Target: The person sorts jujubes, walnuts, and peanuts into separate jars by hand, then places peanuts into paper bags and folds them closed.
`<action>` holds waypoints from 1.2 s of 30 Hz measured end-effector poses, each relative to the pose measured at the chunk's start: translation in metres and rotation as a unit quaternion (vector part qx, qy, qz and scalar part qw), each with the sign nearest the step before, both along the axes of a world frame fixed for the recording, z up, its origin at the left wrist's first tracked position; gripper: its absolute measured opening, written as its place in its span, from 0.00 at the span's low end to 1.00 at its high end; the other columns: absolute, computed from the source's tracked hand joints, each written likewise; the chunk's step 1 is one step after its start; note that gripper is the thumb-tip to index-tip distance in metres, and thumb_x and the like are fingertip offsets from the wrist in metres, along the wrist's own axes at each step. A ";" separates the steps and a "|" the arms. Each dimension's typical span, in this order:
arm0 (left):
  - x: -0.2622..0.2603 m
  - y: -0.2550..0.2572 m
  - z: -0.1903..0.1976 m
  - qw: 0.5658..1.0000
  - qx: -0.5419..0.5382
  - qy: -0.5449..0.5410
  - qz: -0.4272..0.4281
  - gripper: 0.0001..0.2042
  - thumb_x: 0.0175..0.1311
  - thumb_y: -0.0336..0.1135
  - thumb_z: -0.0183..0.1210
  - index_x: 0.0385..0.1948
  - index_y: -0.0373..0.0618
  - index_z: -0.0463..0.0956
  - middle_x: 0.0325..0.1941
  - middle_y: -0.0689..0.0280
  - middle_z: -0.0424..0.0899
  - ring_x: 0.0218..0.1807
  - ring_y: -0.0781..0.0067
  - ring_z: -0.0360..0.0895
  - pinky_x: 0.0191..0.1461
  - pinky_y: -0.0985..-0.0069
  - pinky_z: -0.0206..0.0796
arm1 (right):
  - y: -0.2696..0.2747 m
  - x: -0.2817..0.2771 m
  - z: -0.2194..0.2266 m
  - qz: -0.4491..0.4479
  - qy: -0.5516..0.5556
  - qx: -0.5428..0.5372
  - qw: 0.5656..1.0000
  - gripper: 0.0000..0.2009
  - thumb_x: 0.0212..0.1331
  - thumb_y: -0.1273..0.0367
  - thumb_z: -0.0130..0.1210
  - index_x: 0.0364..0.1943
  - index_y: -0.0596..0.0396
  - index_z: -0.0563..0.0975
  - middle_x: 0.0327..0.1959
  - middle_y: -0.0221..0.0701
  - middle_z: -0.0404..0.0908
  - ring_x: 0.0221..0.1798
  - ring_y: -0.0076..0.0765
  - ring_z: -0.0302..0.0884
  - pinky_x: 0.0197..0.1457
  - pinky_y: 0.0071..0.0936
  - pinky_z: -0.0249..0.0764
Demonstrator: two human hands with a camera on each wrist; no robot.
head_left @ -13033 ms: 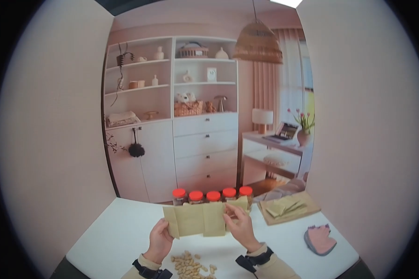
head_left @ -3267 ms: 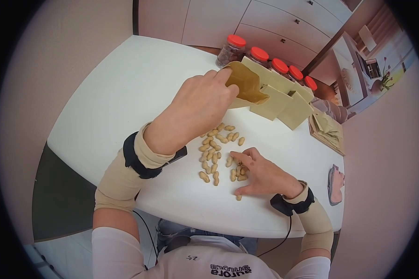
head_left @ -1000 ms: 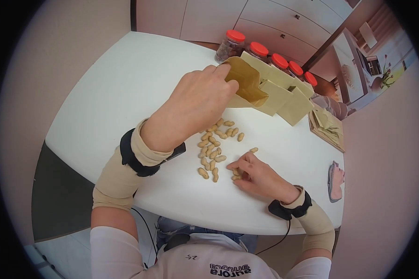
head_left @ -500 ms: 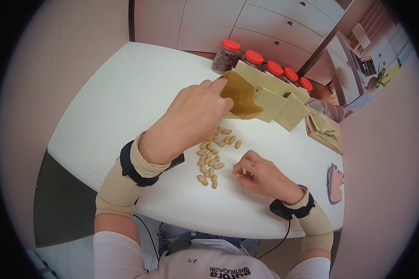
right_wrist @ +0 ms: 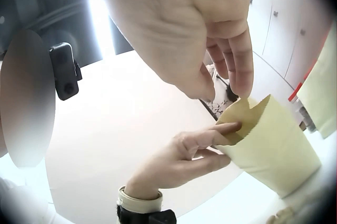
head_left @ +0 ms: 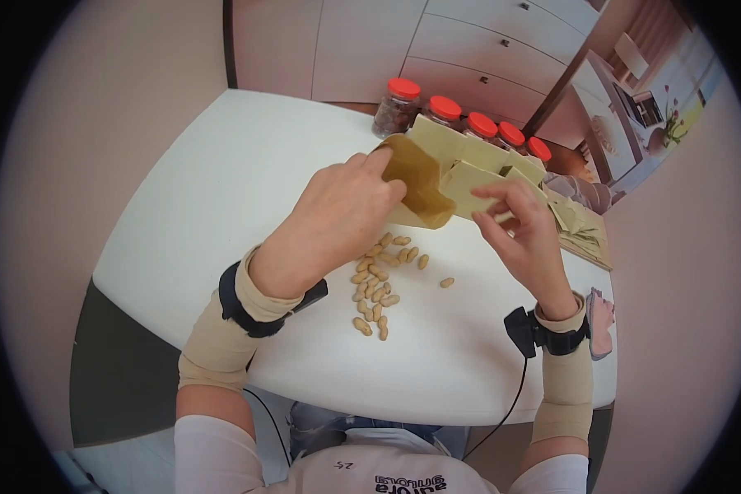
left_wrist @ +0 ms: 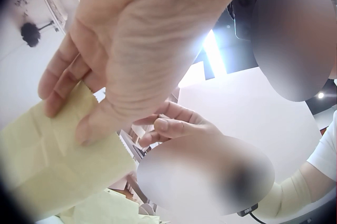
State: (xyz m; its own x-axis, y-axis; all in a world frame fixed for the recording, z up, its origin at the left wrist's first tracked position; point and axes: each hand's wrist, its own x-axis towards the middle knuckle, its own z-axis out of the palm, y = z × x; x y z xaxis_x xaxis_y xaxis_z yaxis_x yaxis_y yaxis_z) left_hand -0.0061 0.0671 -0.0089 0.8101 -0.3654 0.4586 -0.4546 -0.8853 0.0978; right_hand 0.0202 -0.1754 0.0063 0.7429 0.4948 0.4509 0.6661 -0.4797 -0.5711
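My left hand [head_left: 346, 210] pinches the rim of a pale yellow paper bag [head_left: 420, 185], thumb on one side and fingers on the other. In the right wrist view the bag's mouth gapes, and the left index finger reaches inside. My right hand [head_left: 523, 235] is raised just right of that mouth, thumb and fingers apart, with no peanut showing between them in the right wrist view. Below the bag, a loose pile of peanuts [head_left: 375, 288] lies on the white table [head_left: 189, 198]. One single peanut [head_left: 447, 282] rests to the right of the pile. The bag's bottom is hidden from the head view.
Several more paper bags [head_left: 469, 181] stand behind the held one. Behind them is a row of red-lidded jars [head_left: 398, 107]. A wooden board with flat paper bags [head_left: 584, 235] sits at the right edge, and a pink and grey cloth item [head_left: 601, 325] lies nearer.
My right hand gathered peanuts from the right side of the table, then rose and moved up beside the bag's mouth. The left hand keeps its grip on the bag.
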 end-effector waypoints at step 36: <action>0.002 0.001 -0.003 1.000 -0.004 -0.004 -0.013 0.04 0.53 0.26 0.57 0.29 0.37 0.79 0.49 0.53 0.77 0.43 0.58 0.79 0.42 0.66 0.74 | 0.033 0.025 -0.094 0.074 0.186 -0.177 0.964 0.09 0.50 0.74 0.56 0.37 0.57 0.79 0.34 0.38 0.75 0.34 0.41 0.75 0.42 0.33 0.73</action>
State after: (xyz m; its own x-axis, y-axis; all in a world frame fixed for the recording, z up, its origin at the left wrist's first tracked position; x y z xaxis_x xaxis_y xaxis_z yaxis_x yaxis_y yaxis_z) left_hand -0.0038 0.0681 -0.0118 0.7963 -0.3833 0.4680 -0.4787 -0.8722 0.1002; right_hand 0.0456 -0.1420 -0.0874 0.7305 0.6812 -0.0495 0.5226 -0.6042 -0.6015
